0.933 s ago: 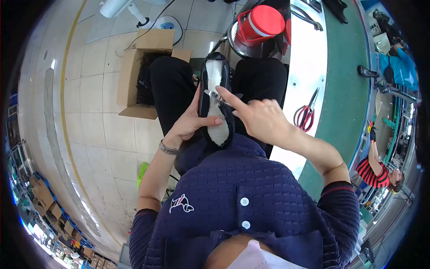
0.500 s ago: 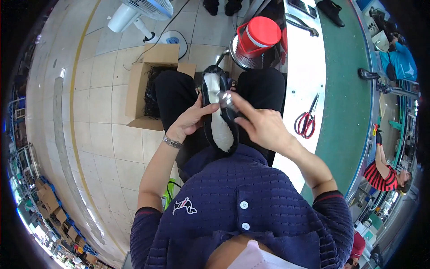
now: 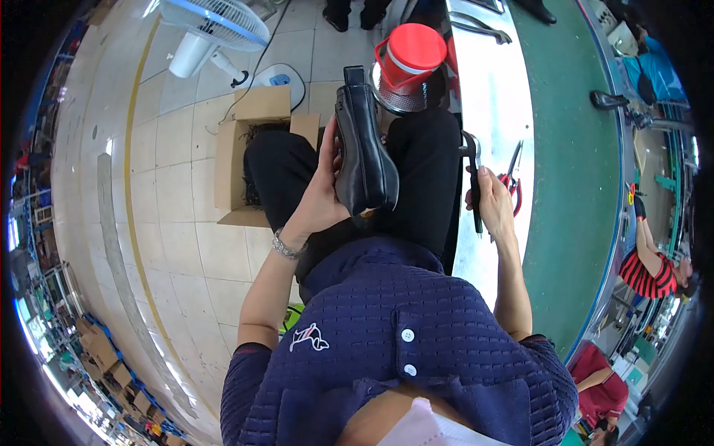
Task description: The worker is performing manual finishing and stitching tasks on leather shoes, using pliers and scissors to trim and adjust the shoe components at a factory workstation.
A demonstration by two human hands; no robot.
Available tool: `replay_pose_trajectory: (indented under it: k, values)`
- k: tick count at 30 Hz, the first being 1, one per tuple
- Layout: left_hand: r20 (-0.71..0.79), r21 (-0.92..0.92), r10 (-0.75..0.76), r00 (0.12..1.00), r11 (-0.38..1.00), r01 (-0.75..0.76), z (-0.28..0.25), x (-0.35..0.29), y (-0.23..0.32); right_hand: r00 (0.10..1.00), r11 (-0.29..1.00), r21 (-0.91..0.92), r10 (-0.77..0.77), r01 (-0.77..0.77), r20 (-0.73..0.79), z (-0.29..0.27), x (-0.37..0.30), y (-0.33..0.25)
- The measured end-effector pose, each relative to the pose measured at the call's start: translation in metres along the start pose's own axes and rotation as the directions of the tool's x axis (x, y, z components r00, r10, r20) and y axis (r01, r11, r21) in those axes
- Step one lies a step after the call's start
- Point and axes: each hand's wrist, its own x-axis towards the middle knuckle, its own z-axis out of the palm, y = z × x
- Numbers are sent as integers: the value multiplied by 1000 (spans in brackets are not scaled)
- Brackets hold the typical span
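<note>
Above my lap, a black leather shoe [image 3: 364, 149] stands with its smooth upper and centre seam facing up, its tab at the far end. My left hand [image 3: 324, 195] is closed around the shoe's left side, the fingertips partly hidden by it. Over the near part of the white bench, my right hand [image 3: 492, 202] is closed on the dark handle of a hammer [image 3: 474, 175], whose metal head points away from me. Just right of the hammer lie red-handled scissors [image 3: 513, 178], partly covered by my hand.
An open cardboard box [image 3: 227, 175] with black scraps stands at left. A fan [image 3: 212, 30] and a red lidded bucket [image 3: 413, 48] are farther off. The white bench [image 3: 494, 97] borders a green belt [image 3: 573, 149]; pincers [image 3: 480, 28] lie at its far end.
The shoe has been turned over, its pale underside now out of sight and the upper showing. My right hand with the hammer has moved right, from the shoe to over the bench.
</note>
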Motion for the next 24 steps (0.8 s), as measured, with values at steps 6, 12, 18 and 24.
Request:
replay_pose_trajectory:
  k: [6, 12, 18, 24]
  values:
    - [93, -85, -29, 995, 996, 36, 15, 18, -21, 1000, 970, 242, 0, 2, -7, -2, -3, 33]
    - [255, -82, 83, 963, 995, -64, 50, 67, -18, 987, 570, 811, -5, -130, 162, -27, -25, 49]
    - [443, -227, 211, 871, 967, -119, 101, 129, -25, 942, 544, 839, -284, 5, 179, -72, -50, 16]
    - [564, -226, 187, 804, 972, -67, 141, 155, -42, 970, 668, 737, -95, -104, 223, -88, -51, 18]
